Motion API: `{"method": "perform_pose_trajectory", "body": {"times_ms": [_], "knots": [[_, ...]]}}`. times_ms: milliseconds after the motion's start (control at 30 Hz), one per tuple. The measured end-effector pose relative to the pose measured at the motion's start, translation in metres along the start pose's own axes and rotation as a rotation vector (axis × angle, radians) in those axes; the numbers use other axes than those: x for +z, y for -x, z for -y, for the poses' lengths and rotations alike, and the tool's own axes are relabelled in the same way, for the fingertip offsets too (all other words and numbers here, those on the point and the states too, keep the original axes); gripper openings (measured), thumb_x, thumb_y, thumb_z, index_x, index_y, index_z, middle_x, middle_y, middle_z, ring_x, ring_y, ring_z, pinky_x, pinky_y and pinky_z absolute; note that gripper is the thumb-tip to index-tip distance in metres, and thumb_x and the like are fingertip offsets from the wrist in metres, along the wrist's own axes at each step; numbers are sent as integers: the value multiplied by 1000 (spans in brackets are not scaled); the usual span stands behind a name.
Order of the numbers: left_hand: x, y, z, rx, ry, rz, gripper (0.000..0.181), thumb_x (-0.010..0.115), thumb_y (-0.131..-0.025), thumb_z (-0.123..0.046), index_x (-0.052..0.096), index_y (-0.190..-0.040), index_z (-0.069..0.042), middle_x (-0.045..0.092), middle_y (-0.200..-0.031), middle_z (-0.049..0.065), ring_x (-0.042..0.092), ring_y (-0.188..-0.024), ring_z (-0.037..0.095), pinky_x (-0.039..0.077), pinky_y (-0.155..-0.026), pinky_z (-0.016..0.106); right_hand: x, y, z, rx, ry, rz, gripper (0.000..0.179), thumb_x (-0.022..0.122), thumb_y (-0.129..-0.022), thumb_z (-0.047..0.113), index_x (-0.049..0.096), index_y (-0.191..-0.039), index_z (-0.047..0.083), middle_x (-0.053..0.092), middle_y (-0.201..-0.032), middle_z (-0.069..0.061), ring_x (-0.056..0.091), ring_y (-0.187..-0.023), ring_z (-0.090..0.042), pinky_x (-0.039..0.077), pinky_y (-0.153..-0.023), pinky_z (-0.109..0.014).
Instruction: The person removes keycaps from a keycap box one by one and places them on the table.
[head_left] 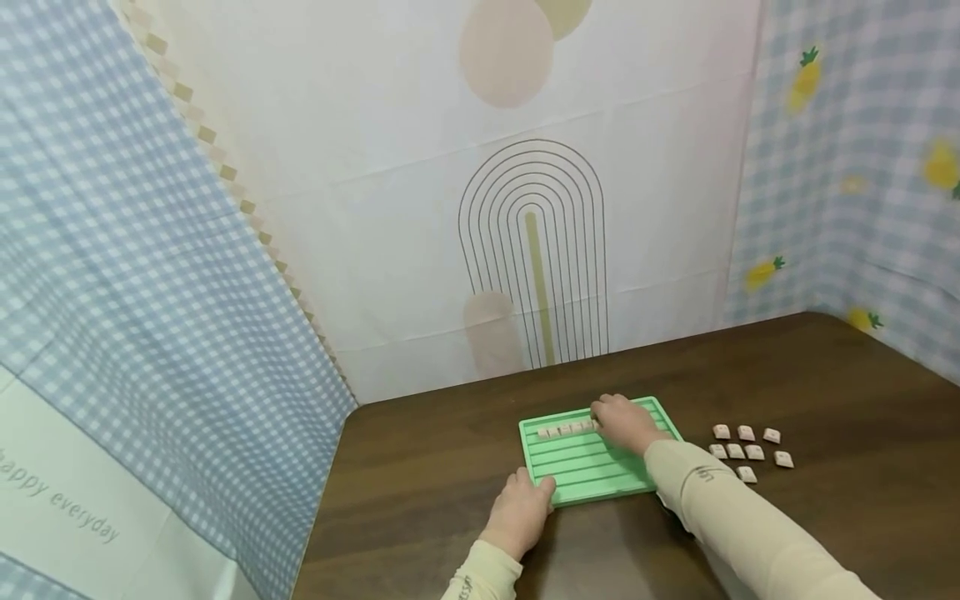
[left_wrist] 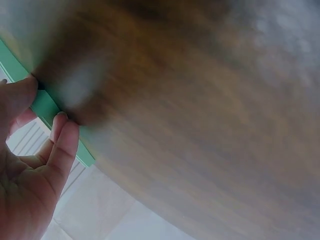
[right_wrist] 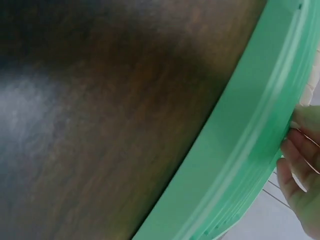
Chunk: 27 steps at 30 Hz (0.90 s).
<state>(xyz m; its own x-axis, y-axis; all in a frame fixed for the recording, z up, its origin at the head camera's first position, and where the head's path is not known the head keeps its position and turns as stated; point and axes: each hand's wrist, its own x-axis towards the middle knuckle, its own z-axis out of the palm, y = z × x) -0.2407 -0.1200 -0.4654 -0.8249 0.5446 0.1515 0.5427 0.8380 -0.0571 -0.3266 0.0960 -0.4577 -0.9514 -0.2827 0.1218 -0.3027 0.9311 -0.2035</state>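
A light green tray (head_left: 592,462) with raised parallel ridges lies on the brown table. Along its far ridge stands a row of several small white keycaps (head_left: 564,430), starting near the left end. My left hand (head_left: 519,510) grips the tray's near left corner, thumb on one side of the green rim (left_wrist: 46,107) and fingers on the other. My right hand (head_left: 626,423) reaches over the tray to the right end of the row, its thumb and fingertips (right_wrist: 289,145) pinching a keycap there. That keycap is mostly hidden by the fingers.
Several loose white keycaps (head_left: 735,451) lie scattered on the table (head_left: 847,400) to the right of the tray, beside my right forearm. A white patterned cloth (head_left: 405,250) hangs behind the table's far edge, with blue checked cloths (head_left: 150,250) at the sides.
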Motion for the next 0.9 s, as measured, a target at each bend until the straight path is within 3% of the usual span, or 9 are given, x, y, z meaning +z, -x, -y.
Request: {"method": "perform_pose_trajectory", "body": {"times_ms": [300,700,900], "knots": [[-3,-2,-1,-3,-40,-70,23,66,-83,-27,50,-92,-14,48,-81,11,49,-70,22,42,-48,28,0,-1,-2,14,7,-86,7,60,-88,11,64,-92,8,60,-88,-5,58,-80,-22,50,-65,-35],[3,4,-5,-1,19,-32,20,66,-83,-23,50,-89,-13,47,-79,11,49,-70,22,42,-49,29,13,4,-3,94,-40,-51,9,60,-87,12,65,-94,9,62,-91,-6,58,-84,-23,50,-67,-38],[5,1,-1,2,-16,-15,21,65,-84,-26,50,-90,-14,48,-80,11,50,-70,22,43,-49,29,4,3,0,84,-30,-65,8,60,-87,11,64,-94,9,61,-92,-6,57,-85,-23,50,-65,-35]]}}
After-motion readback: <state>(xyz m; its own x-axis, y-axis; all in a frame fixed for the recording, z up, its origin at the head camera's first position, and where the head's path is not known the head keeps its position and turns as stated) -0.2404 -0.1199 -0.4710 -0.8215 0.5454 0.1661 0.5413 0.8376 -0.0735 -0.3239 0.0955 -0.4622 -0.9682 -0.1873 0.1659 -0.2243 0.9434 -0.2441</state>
